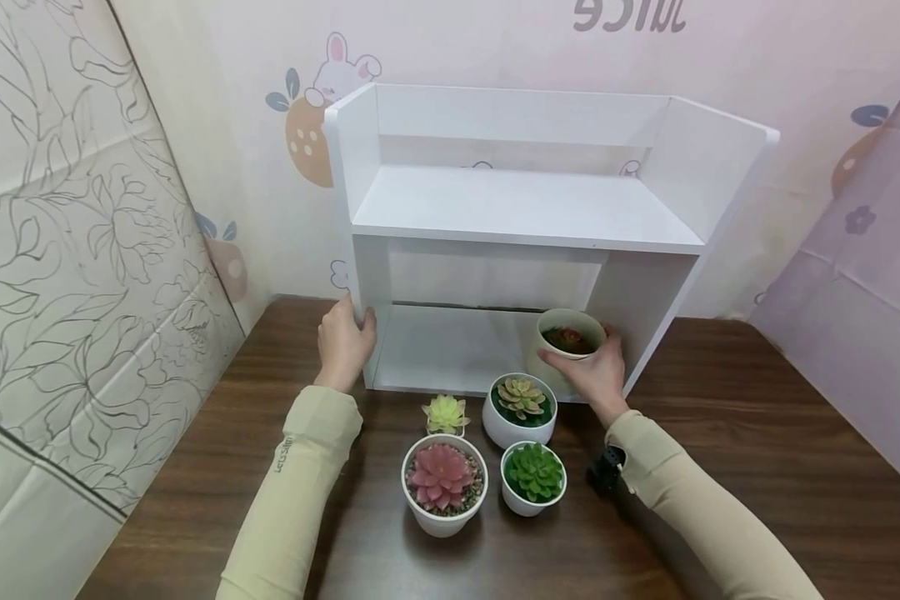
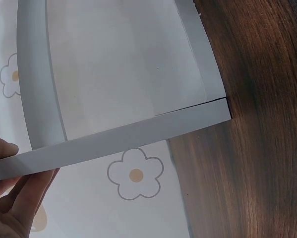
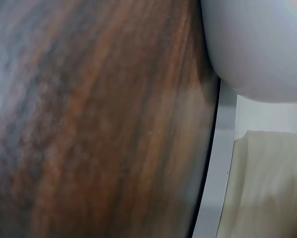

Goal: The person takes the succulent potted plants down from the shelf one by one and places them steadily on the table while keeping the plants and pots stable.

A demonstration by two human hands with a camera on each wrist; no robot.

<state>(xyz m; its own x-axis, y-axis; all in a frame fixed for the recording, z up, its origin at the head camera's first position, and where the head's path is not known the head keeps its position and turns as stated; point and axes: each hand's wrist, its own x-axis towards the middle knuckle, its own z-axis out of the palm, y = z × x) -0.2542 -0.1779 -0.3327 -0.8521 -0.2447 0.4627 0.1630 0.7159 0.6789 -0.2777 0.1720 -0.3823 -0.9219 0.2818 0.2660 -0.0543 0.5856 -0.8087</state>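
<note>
My left hand point(image 1: 347, 340) grips the front edge of the left side panel of a white two-tier shelf point(image 1: 525, 208). In the left wrist view, the thumb lies on one face of that panel point(image 2: 113, 141) and the fingers on the other. At the right end of the lower tier, my right hand point(image 1: 596, 371) holds a cream flowerpot point(image 1: 551, 367) by its rim, thumb in front. A reddish succulent point(image 1: 568, 338) sits deep inside it. The pot's lower part point(image 3: 267, 188) stands over the shelf board in the right wrist view, where the right hand is hidden.
Before the shelf stand a white bowl-shaped pot point(image 1: 512, 432) with a pale green succulent, a small yellow-green succulent point(image 1: 446, 412), a pink succulent point(image 1: 441, 477) and a green succulent point(image 1: 534, 473) in white pots. All are on the dark wooden table point(image 1: 750, 467). A patterned wall covering point(image 1: 480, 42) hangs behind.
</note>
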